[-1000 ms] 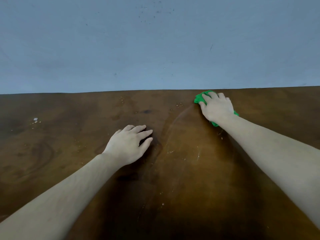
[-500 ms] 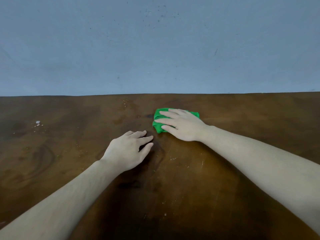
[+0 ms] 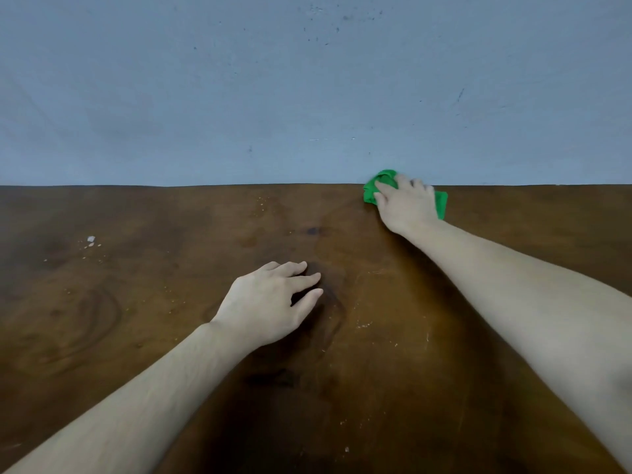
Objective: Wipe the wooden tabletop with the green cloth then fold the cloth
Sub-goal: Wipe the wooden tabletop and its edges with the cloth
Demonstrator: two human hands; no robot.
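The dark brown wooden tabletop (image 3: 143,302) fills the lower part of the view. My right hand (image 3: 405,205) presses a bunched green cloth (image 3: 372,189) flat against the table's far edge, where it meets the wall. Most of the cloth is hidden under the palm; green shows at the fingertips and on the right side. My left hand (image 3: 270,302) rests palm down near the table's middle, fingers slightly apart, holding nothing.
A blue-grey wall (image 3: 239,97) rises directly behind the table. Small white crumbs (image 3: 90,240) lie at the left, and fine specks (image 3: 364,325) are scattered near the middle. A dark stain (image 3: 313,230) sits beyond my left hand.
My right hand slid the green cloth from the middle of the table, just beyond my left hand, out to the far right edge by the wall. My left hand stayed put.
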